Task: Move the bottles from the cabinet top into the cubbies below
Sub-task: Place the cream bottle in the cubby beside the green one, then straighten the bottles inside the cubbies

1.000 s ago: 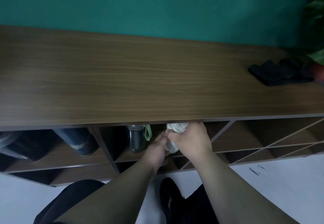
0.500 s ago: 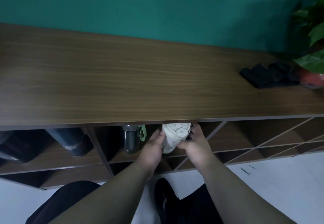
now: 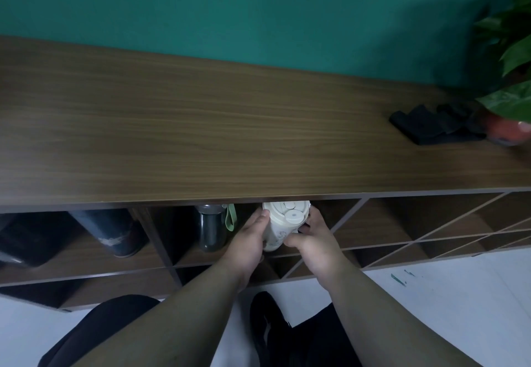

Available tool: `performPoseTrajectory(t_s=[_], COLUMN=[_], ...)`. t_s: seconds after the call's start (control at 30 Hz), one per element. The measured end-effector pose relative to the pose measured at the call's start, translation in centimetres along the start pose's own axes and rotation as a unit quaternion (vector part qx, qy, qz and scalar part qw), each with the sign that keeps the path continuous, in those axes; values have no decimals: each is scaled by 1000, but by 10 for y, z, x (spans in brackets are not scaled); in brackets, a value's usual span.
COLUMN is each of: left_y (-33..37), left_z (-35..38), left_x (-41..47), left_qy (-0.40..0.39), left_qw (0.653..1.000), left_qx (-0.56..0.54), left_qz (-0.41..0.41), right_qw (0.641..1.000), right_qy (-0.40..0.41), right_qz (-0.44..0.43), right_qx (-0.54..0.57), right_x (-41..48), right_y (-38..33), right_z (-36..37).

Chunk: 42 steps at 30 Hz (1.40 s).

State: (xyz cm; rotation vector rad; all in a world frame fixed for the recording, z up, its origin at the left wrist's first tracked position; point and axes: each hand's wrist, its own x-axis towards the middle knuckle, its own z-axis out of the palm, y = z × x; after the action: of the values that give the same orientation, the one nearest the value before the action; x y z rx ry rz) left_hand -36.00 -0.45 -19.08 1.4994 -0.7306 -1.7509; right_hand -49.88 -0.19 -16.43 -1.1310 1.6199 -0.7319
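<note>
A cream white bottle [image 3: 283,220] with a flip lid stands at the mouth of a middle cubby, just under the front edge of the wooden cabinet top [image 3: 230,137]. My left hand [image 3: 251,236] presses its left side and my right hand [image 3: 311,237] grips its right side. A dark bottle with a green strap [image 3: 212,227] stands in the same cubby to the left. A dark blue bottle [image 3: 110,233] leans in the cubby further left. The backs of the cubbies are hidden by the top.
A black folded cloth [image 3: 434,125] and a potted plant [image 3: 511,79] in a red pot sit at the right end of the top. A black object [image 3: 26,246] fills the far-left cubby. Diagonal dividers [image 3: 431,228] cross the right cubbies. My shoes [image 3: 273,329] stand on the white floor.
My hands have spread apart on the white bottle, left hand moving from in front to its left side. The bottle now stands upright with its lid fully showing. My view shifted slightly left.
</note>
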Motion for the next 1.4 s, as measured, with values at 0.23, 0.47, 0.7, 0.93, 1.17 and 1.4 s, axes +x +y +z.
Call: performPoseTrajectory(t_s=[0.23, 0.47, 0.7, 0.93, 1.17, 1.4], left_y=[0, -4, -16, -10, -7, -12], left_z=[0, -11, -52, -77, -77, -81], left_x=[1, -3, -18, -27, -41, -24], left_qy=[4, 22, 74, 199, 165, 118], left_qw=[1000, 997, 986, 979, 967, 978], left_qx=[-4, 17, 63, 34, 36, 0], left_qz=[-15, -71, -135, 5, 190, 175], right_qw=[1000, 991, 983, 998, 995, 995], right_qy=[-7, 11, -122, -61, -96, -99], right_qz=[17, 126, 92, -24, -17, -23], right_qx=[2, -33, -98, -24, -22, 1], right_x=[-2, -17, -26, -3, -6, -18], right_y=[0, -3, -5, -35, -47, -42], right_z=[-1, 11, 54, 91, 100, 110])
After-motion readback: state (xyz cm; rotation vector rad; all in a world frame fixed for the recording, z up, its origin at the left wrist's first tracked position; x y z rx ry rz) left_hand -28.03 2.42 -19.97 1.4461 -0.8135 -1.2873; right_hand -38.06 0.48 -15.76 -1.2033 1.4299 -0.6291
